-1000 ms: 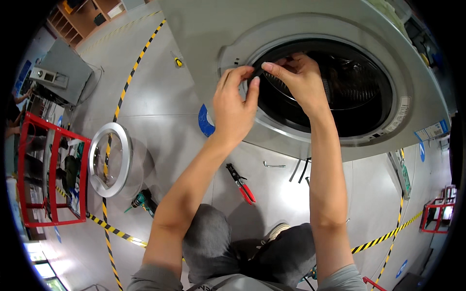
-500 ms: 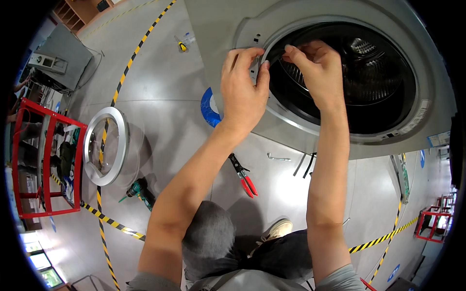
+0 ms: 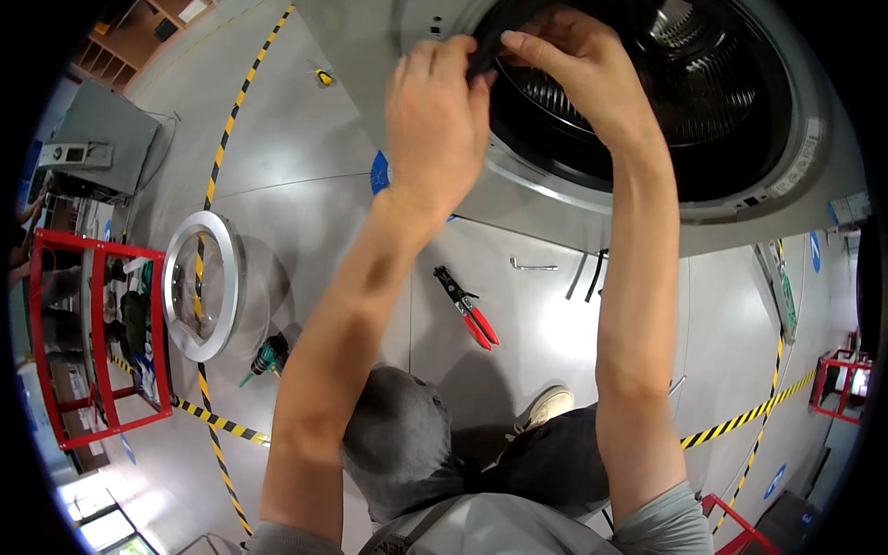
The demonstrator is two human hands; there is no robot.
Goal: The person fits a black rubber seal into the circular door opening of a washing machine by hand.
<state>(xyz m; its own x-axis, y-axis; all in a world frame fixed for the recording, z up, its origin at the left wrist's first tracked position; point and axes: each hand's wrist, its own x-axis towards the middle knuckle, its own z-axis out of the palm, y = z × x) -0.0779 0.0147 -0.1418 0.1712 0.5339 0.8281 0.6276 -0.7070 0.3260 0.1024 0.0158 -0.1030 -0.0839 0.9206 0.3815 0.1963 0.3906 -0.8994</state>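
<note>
Seen from above, a person kneels on a grey floor w/ both bare arms reaching up to the top centre of the frame, where a front-loading washing machine (image 3: 388,83) fills the upper right. The left hand (image 3: 435,125) has its fingers curled narrow, pinching the black rubber door gasket (image 3: 487,48) at the upper left rim of the round opening. The right hand (image 3: 578,69) is just beside it, thumb & fingers closed on the same gasket strip, knuckles over the dark steel drum (image 3: 694,92). Both hands nearly touch. On the floor, centre of frame btwn the forearms, lie red-handled pliers (image 3: 467,308); to their right a small metal rod (image 3: 534,267) & some dark strips (image 3: 589,275). At left centre, the detached round door (image 3: 199,285) w/ silver ring lies flat, a green-handled tool (image 3: 265,357) just below it. A red metal rack (image 3: 88,338) stands at far left. Yellow-black hazard tape (image 3: 222,157) runs across the floor.
</note>
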